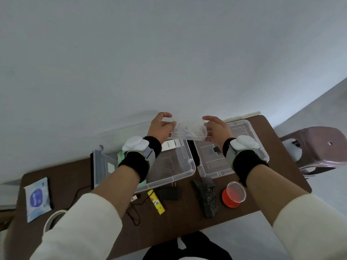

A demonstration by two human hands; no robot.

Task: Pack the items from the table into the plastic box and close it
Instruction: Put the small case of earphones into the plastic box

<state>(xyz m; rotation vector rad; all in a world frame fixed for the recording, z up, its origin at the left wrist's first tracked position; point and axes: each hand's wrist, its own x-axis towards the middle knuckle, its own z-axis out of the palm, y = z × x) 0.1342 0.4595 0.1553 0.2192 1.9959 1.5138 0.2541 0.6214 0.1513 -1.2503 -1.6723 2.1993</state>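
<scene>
You've got the small clear plastic case [189,131] up in the air with both hands, one on each short end. Your left grip [159,128] has fingers curled over the top and pinches the left end. Your right grip [217,130] does the same on the right end, so both are closed onto it. There's something pale and stringy inside the case, can't tell what.

From this view the case hangs over the far right corner of the big clear plastic box [169,178], near the wall. The box sits open on the brown bench [178,222], back toward the wall. Its clear lid [261,147] lies flat just beside it on the right, close to the bench's right edge. Inside the box there's a white flat thing [169,148] at the back and something green [122,156] on the left. The right half shows bare floor.

Between the box's front rim and the bench's front edge there's a row:
- a yellow tube [156,202]
- a black plug block [170,193]
- a long dark grey textured piece [205,197]
- a red round tub with a clear top [233,193]

A blue and white wipes packet [37,197] lies far left, with a white ring-shaped roll [53,219] right at the front edge. A brown plastic stool [317,147] stands off the bench's right end.
</scene>
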